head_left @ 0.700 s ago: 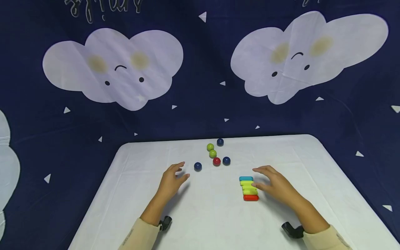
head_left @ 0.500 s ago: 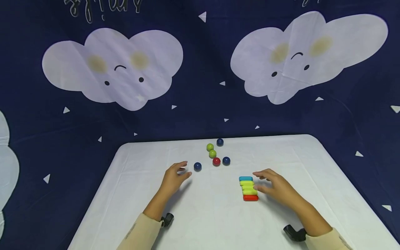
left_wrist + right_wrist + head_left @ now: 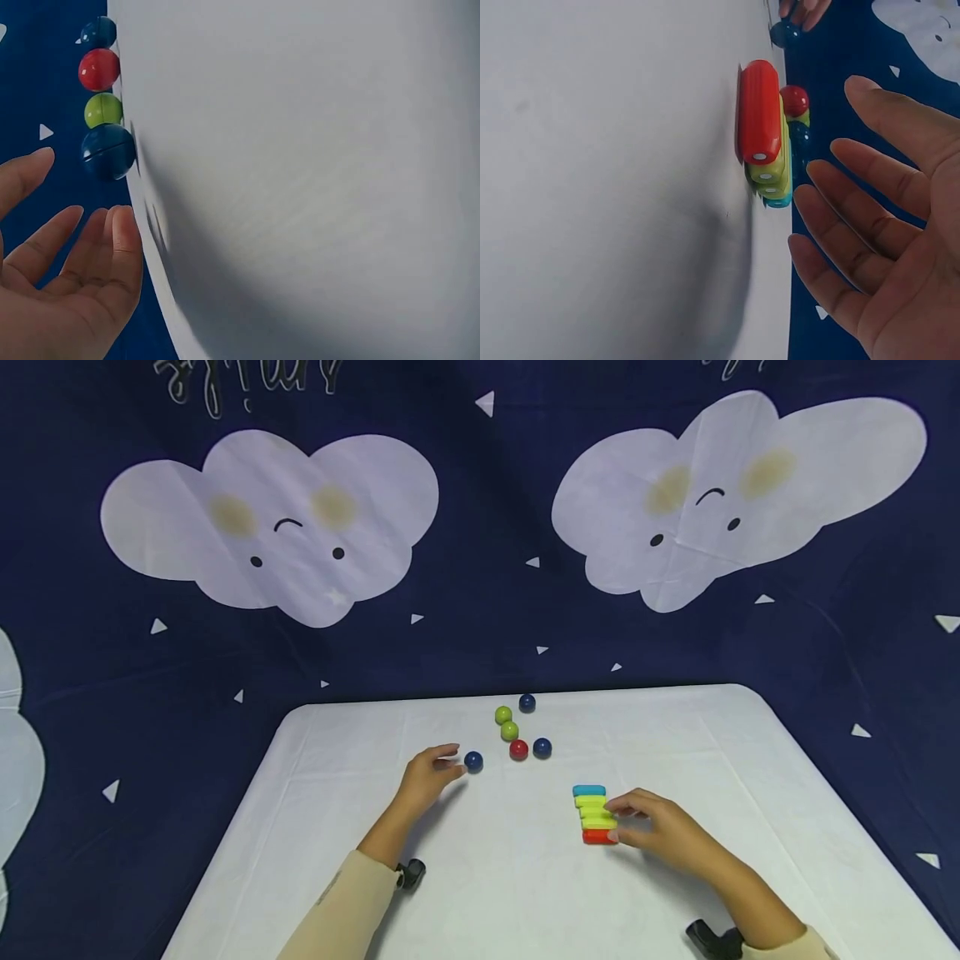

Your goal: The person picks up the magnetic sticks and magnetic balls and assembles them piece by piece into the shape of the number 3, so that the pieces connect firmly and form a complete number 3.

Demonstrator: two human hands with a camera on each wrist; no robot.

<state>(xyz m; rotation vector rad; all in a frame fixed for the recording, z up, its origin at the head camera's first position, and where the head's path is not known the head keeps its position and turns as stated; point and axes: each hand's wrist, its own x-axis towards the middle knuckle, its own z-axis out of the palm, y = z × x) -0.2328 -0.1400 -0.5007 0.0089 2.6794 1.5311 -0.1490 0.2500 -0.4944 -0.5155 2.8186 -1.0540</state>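
Note:
My left hand (image 3: 424,779) reaches toward a dark blue ball (image 3: 473,762), thumb and fingers spread just left of it. In the left wrist view that blue ball (image 3: 109,152) sits beyond the fingertips, with nothing held. My right hand (image 3: 660,828) hovers at the right ends of a row of short coloured rods, its fingertips overlapping them in the head view. The row has a blue rod (image 3: 589,791) at the far end, yellow-green rods (image 3: 592,812) in the middle and a red rod (image 3: 597,837) nearest. In the right wrist view the fingers (image 3: 855,255) are spread beside the red rod (image 3: 759,112).
Behind the rods lie a red ball (image 3: 518,750), another dark blue ball (image 3: 542,748), two green balls, the nearer green ball (image 3: 510,731) touching the other, and a far blue ball (image 3: 527,703). A white table (image 3: 495,885) meets a navy cloud-printed cloth (image 3: 480,568) behind.
My left hand has moved right and slightly forward, closer to the near blue ball. My right hand has come down and nearer to me, toward the red rod. Balls and rods stay put.

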